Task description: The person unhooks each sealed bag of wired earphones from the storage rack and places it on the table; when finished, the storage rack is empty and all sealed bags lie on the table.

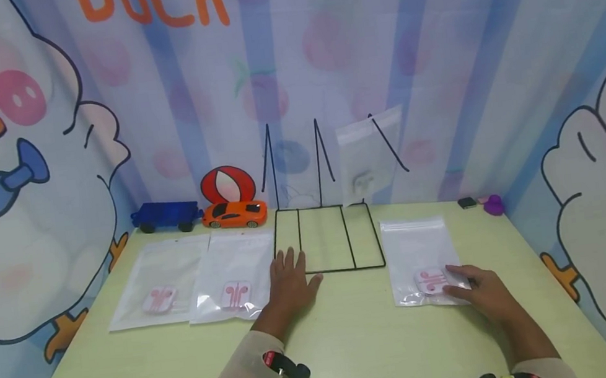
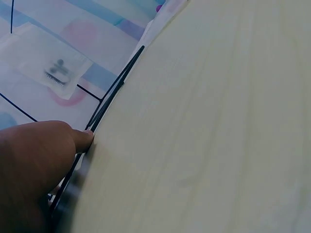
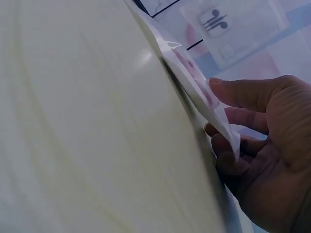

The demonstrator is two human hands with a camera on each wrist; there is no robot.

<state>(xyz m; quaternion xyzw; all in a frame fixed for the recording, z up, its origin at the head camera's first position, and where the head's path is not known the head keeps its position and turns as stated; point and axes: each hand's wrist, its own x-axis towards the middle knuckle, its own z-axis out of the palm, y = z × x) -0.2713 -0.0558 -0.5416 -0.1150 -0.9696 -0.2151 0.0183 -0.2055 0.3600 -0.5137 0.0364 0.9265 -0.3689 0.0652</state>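
Observation:
A white zip-lock bag (image 1: pixel 416 245) with pink earphones (image 1: pixel 431 281) in a small clear case lies at the right. My right hand (image 1: pixel 486 293) grips its lower right corner, thumb on the upper face beside the earphones, fingers curled under the edge (image 3: pixel 236 145); in the right wrist view that edge is lifted off the table. My left hand (image 1: pixel 289 284) rests with fingers spread on the front left of a black wire rack (image 1: pixel 340 269). Its thumb (image 2: pixel 85 139) touches the rack's front wire in the left wrist view. From the rack's right hook hangs another bag (image 1: pixel 368 150).
Two more earphone bags (image 1: pixel 163 270) (image 1: pixel 232 259) lie side by side left of the rack. Behind them stand a blue toy wagon (image 1: pixel 166 216) and an orange toy car (image 1: pixel 235 214). A purple object (image 1: pixel 493 205) and a small black one (image 1: pixel 467 203) lie at back right.

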